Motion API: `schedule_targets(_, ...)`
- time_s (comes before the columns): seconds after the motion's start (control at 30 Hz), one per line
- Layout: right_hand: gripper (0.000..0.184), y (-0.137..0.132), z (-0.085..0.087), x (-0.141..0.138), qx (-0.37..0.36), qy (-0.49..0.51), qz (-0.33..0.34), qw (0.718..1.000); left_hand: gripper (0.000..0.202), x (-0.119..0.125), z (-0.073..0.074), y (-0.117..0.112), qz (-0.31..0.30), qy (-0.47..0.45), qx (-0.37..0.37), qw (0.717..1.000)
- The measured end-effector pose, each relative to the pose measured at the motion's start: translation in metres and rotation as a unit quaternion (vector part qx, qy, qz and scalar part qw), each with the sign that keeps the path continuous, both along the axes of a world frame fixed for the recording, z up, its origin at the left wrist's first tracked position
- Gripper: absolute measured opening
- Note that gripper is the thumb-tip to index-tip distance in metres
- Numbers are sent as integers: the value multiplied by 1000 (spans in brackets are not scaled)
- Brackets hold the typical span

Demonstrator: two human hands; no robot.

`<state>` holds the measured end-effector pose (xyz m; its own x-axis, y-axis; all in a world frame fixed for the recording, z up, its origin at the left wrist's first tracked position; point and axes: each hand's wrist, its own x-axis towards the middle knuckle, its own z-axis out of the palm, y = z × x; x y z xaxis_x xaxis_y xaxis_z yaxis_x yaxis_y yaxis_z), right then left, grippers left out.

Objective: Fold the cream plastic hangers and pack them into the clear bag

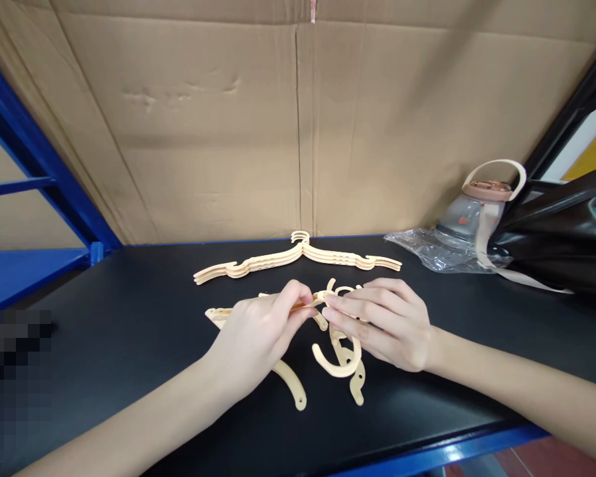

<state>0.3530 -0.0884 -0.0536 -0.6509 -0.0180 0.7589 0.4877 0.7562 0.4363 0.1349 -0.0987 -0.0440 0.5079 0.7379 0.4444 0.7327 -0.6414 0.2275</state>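
My left hand (265, 324) is closed, pinching a flat cream hanger arm (308, 305) between thumb and fingers. Facing it, my right hand (390, 318) is closed on a cream hanger hook (345, 369), whose curved end hangs below the fingers. The two pieces meet between my fingertips; whether they are joined is hidden. Under and around the hands lie several loose hanger pieces, among them a curved arm (292, 384) and a wavy arm (358, 384). Just beyond is a stack of assembled hangers (271, 258), lying flat with hooks pointing away.
A black tabletop (129, 318) carries everything, with a blue metal frame (54, 179) at left. Cardboard (203, 132) walls the back. At the right stand a clear bottle with a strap (469, 215), crumpled plastic wrap (417, 248) and a black bag (551, 232).
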Motion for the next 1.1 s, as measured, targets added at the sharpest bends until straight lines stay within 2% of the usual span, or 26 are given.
schedule_targets(0.13,19,0,-2,0,-22,-12,0,1000,11,-2,-3,1,-9,14,13,1000)
schedule_targets(0.33,18,0,-4,-1,-85,-4,39,996,19,-3,-9,3,-32,66,100,992)
schedule_targets(0.5,25,2,-7,-1,-225,16,86,970,19,-5,-15,7,-88,95,182,975)
schedule_targets(0.6,27,6,-7,0,-306,35,96,947,23,-6,-16,10,-85,94,184,975)
schedule_targets(0.67,24,9,-5,1,-381,59,110,916,23,-5,-14,11,-67,93,178,977)
schedule_targets(0.7,23,11,-4,1,-427,81,121,892,22,-5,-13,11,-55,85,173,980)
schedule_targets(0.77,21,14,-1,1,-526,137,145,826,17,-4,-10,10,-36,57,145,987)
schedule_targets(0.83,21,15,0,0,-615,192,163,747,14,-2,-6,8,-29,29,92,995)
schedule_targets(0.9,22,16,0,-1,-681,223,174,675,12,-1,-2,6,-28,17,35,999)
schedule_targets(0.93,23,16,0,-2,-701,232,178,651,12,-1,0,5,-27,17,14,999)
schedule_targets(0.97,25,16,0,-2,-708,238,178,640,12,-1,2,5,-24,18,4,1000)
schedule_targets(1.0,27,16,-1,-3,-704,241,170,646,12,-2,4,5,-17,20,3,1000)
schedule_targets(1.03,29,17,-1,-3,-688,240,154,668,13,-3,5,7,-6,24,12,1000)
schedule_targets(1.1,32,18,-1,-2,-621,209,93,750,15,-7,8,12,34,32,52,998)
